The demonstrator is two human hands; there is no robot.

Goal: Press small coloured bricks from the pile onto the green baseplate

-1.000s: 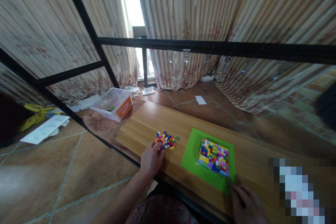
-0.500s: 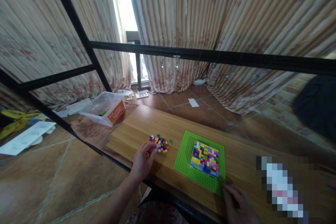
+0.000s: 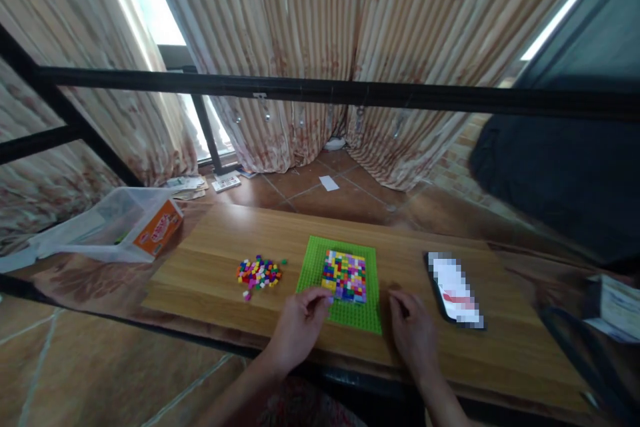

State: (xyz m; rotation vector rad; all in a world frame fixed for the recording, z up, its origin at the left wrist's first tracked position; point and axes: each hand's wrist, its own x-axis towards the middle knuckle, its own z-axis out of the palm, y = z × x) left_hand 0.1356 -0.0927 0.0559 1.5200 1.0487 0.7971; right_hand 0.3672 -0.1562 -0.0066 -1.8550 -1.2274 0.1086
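My left hand (image 3: 304, 321) is over the near left part of a green studded baseplate (image 3: 357, 319), thumb and forefinger pinched on a small purple toy brick (image 3: 330, 299). Its fingertips are at the near left corner of a multicoloured square of small bricks (image 3: 345, 275) set on the plate. My right hand (image 3: 414, 328) rests on the table just right of the baseplate, fingers curled in and nothing visible in them. A loose pile of small coloured bricks (image 3: 260, 273) lies left of the plate.
A phone (image 3: 443, 297) with a blurred screen lies on the wooden table (image 3: 220, 230), right of my right hand. At the left stands a clear plastic box (image 3: 120, 220) with an orange label. A black metal bar (image 3: 300, 88) crosses beyond the table, before striped curtains (image 3: 280, 13).
My left hand has gone from the brick pile to the baseplate with a small brick. My right hand has come off the plate's edge. The view has turned right.
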